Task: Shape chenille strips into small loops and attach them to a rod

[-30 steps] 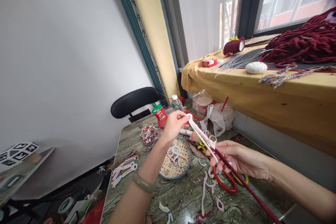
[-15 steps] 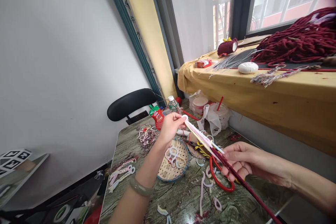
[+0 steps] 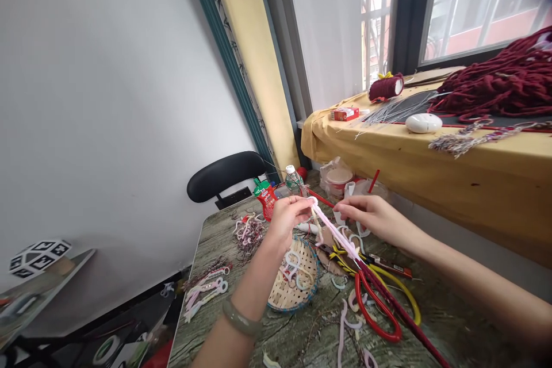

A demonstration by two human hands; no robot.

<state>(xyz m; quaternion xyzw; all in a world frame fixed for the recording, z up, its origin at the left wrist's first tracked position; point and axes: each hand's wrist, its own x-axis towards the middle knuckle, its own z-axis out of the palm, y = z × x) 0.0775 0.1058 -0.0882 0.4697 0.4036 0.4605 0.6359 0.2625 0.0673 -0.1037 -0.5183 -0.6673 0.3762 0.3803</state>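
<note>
My left hand [image 3: 290,215] pinches the small looped top of a pale pink and white yarn cord [image 3: 338,234]. From there the cord slants down to the right and meets a dark red cord [image 3: 399,302], which runs to the bottom edge. My right hand [image 3: 373,215] is above and beside the pale cord, thumb and fingertips pressed together; whatever is between them is too small to make out. Beneath the cords lie pliers with yellow handles [image 3: 403,287] and red-handled scissors [image 3: 375,313], partly covered. A round woven basket [image 3: 282,293] with pale yarn pieces sits below my left hand.
Yarn scraps [image 3: 250,236] and finished-looking pale loops [image 3: 207,293] lie on the left of the wood-patterned table [image 3: 215,241]. A red pouch [image 3: 266,200] and a bottle [image 3: 294,181] stand behind. The yellow-covered ledge [image 3: 431,167] holds a dark red yarn heap [image 3: 495,83].
My right hand has let go of the lower cord and moved up and left, close to the looped end. My left hand keeps its pinch. The view has shifted slightly.
</note>
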